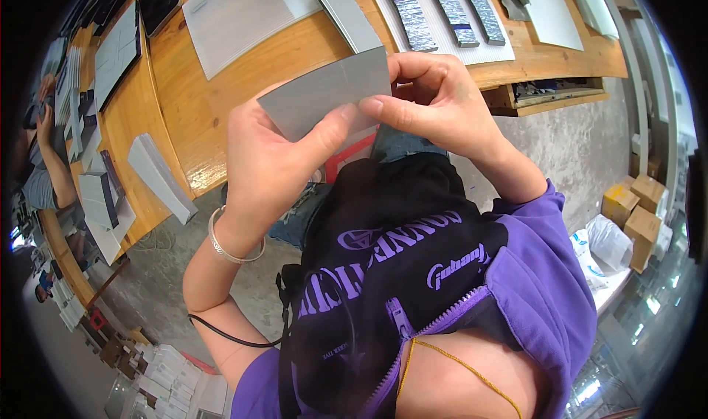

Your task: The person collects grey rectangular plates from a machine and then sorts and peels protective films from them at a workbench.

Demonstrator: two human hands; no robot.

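Note:
Between my two hands a flat grey rectangular card (pixel 313 93) is held up above the near edge of the table, slightly tilted. My left hand (pixel 284 142) grips its left end and lower edge, the thumb lying on the face toward me. With the thumb at its lower right part, my right hand (pixel 435 102) pinches the right end, its other fingers curled behind. Just beyond the card, a stack of light grey strips (pixel 346 13) lies on the wooden table (pixel 254 65). The fingers behind the card are partly hidden.
Several bundles of silvery-edged strips (pixel 446 9) lie on a white ribbed sheet at the far right. A translucent sheet (pixel 243 21) is at the back. A grey stack (pixel 158 175) overhangs the left edge. A co-worker's arm (pixel 55 146) shows far left; an open drawer (pixel 553 94) juts out right.

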